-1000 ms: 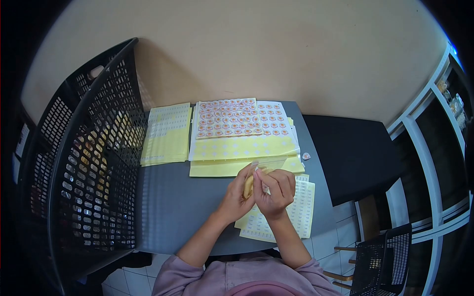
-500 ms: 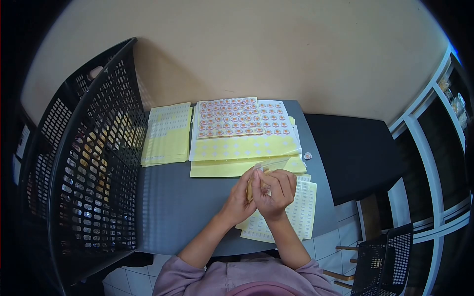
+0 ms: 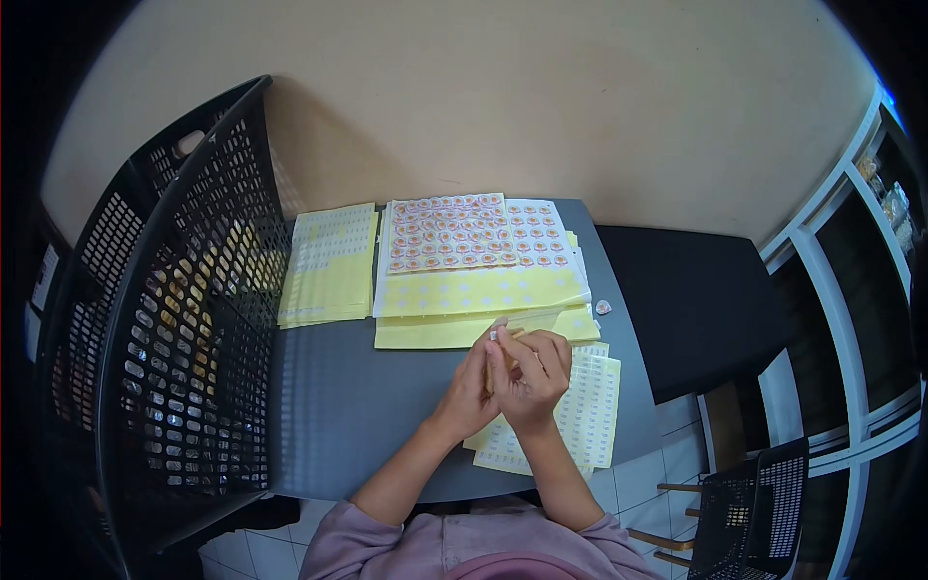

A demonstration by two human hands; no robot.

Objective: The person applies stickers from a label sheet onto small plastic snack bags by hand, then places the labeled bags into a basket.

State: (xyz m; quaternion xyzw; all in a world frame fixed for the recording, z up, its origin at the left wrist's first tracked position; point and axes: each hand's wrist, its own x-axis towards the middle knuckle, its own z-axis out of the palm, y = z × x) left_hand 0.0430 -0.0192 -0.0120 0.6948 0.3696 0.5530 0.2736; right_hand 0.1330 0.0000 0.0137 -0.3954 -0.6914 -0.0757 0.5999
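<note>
Close together over the front of the grey table, my two hands work on a clear plastic pouch [image 3: 541, 314] with something yellowish in it, mostly hidden by the fingers. My left hand [image 3: 469, 396] is closed around the pouch from the left side. My right hand [image 3: 534, 379] is curled, its thumb and forefinger pinching a small white label [image 3: 494, 335] near my left fingertips. Under and beside my right wrist lie sticker sheets with small printed labels [image 3: 592, 416]. Ahead of the hands is a stack of sheets with round red-and-orange stickers [image 3: 449, 232], over partly peeled yellow backing.
A tall black perforated basket [image 3: 184, 319] holding packaged items stands at the left. Another stack of yellow label sheets [image 3: 329, 261] lies beside it. One loose sticker [image 3: 603, 307] sits near the table's right edge. A black-covered surface [image 3: 691, 309] and a dark chair [image 3: 749, 512] are at the right.
My right hand has shifted slightly left and its fingers have opened a little from the pouch. The small white label now shows at the fingertips. The pouch's clear end has tilted flatter.
</note>
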